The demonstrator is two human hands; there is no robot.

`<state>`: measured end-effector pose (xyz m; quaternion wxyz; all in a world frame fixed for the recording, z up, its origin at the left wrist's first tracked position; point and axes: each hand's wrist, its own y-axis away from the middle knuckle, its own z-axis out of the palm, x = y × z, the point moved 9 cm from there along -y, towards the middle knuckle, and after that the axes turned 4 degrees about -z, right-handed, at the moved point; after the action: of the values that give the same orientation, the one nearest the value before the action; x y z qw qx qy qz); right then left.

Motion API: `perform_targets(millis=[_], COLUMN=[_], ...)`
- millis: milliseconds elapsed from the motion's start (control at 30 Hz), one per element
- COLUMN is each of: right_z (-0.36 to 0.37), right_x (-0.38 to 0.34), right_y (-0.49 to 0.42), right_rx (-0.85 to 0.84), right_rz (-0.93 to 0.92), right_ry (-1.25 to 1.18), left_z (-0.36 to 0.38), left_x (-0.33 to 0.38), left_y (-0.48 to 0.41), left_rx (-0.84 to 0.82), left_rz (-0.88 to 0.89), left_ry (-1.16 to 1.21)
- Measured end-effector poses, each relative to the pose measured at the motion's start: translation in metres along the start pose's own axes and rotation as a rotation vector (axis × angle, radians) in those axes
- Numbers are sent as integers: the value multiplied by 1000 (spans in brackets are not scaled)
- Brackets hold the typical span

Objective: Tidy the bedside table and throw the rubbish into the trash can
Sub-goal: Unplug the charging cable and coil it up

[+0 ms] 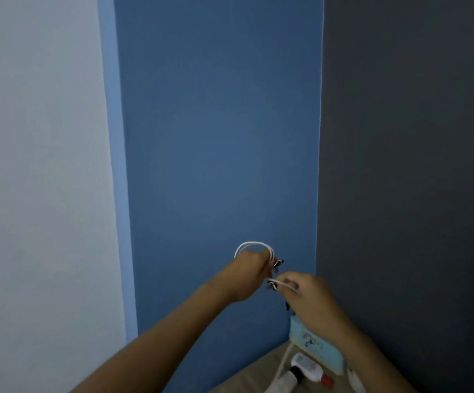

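Right hand (312, 296) pinches white cable (254, 245); left hand (251, 269) grips its coil.

Home bedroom corner, blue wall (218, 137), cluttered bedside table (247, 373)

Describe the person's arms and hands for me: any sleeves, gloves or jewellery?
Both forearms are bare as far as the picture shows, with no sleeves in view. The left hand and right hand wear no gloves. The fingernails look long, with dark and white polish. No watch or bracelet shows; rings are too small to tell.
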<state>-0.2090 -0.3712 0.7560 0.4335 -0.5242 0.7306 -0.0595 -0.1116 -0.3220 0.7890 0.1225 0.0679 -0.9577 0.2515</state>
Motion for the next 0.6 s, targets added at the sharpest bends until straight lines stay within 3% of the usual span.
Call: perform_targets(millis=[100, 233, 400, 500, 600], right_z=[-16, -28, -43, -57, -49], right_x=[-3, -8, -14, -22, -35], right_y=[4, 2, -7, -15, -30], right_rx=[-16, 24, 132, 230, 263], right_rz=[-9, -64, -112, -120, -129], right_ry=[-24, -4, 48, -21, -83], left_z=[7, -3, 5, 15, 0], left_x=[3, 13, 21, 26, 51], left_y=[22, 37, 51, 65, 66], left_rx=[-96, -61, -156, -297, -331], left_rz=[-47, -61, -24, -129, -141], left_ry=[-72, 29, 116, 418, 806])
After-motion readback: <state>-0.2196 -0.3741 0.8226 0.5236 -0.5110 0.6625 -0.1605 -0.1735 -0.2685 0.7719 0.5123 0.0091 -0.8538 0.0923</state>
